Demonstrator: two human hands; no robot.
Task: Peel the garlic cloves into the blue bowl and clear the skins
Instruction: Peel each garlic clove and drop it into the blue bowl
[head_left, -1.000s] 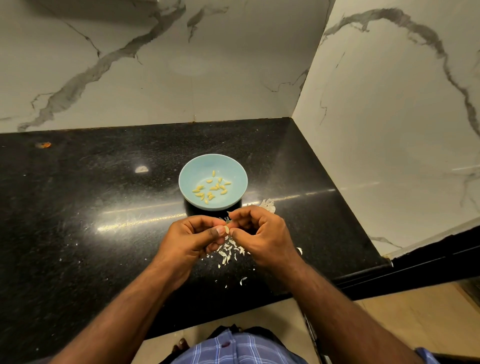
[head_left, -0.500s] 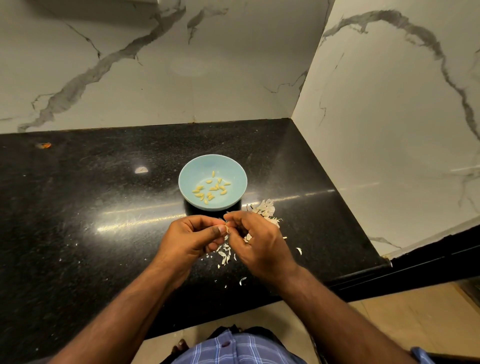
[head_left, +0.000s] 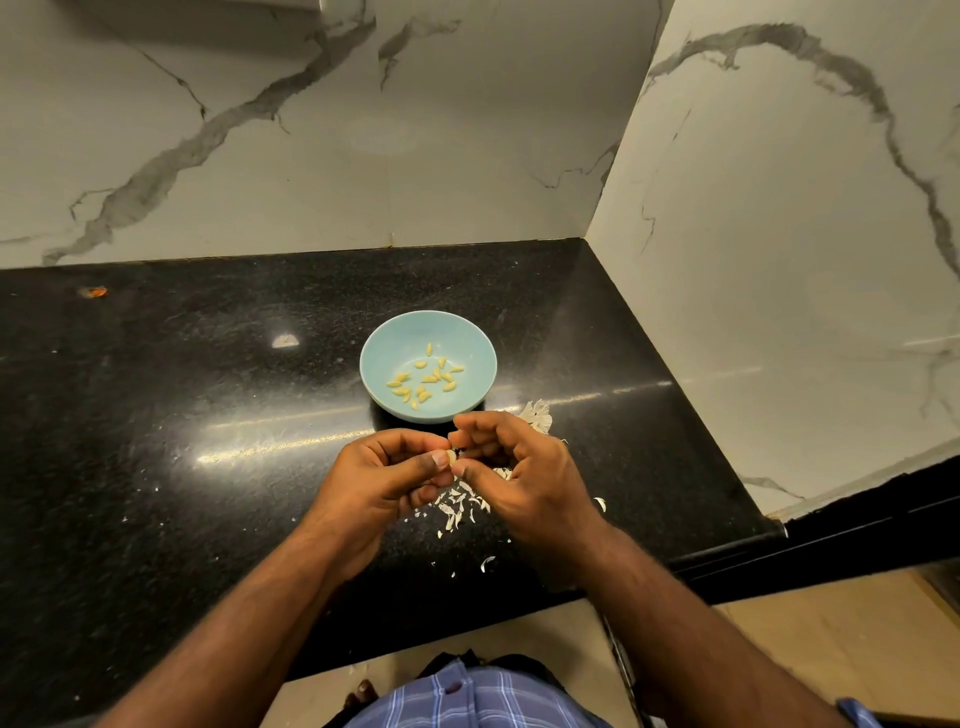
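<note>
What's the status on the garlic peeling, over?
Left hand pinches garlic clove; right hand picks at it. Peeled cloves in blue bowl. Skins litter counter.

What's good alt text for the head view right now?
Two hands meet over a black counter: the left hand pinches a garlic clove while the right hand picks at it. Just beyond sits a blue bowl holding peeled cloves; white skins litter the counter beneath the hands.
</note>
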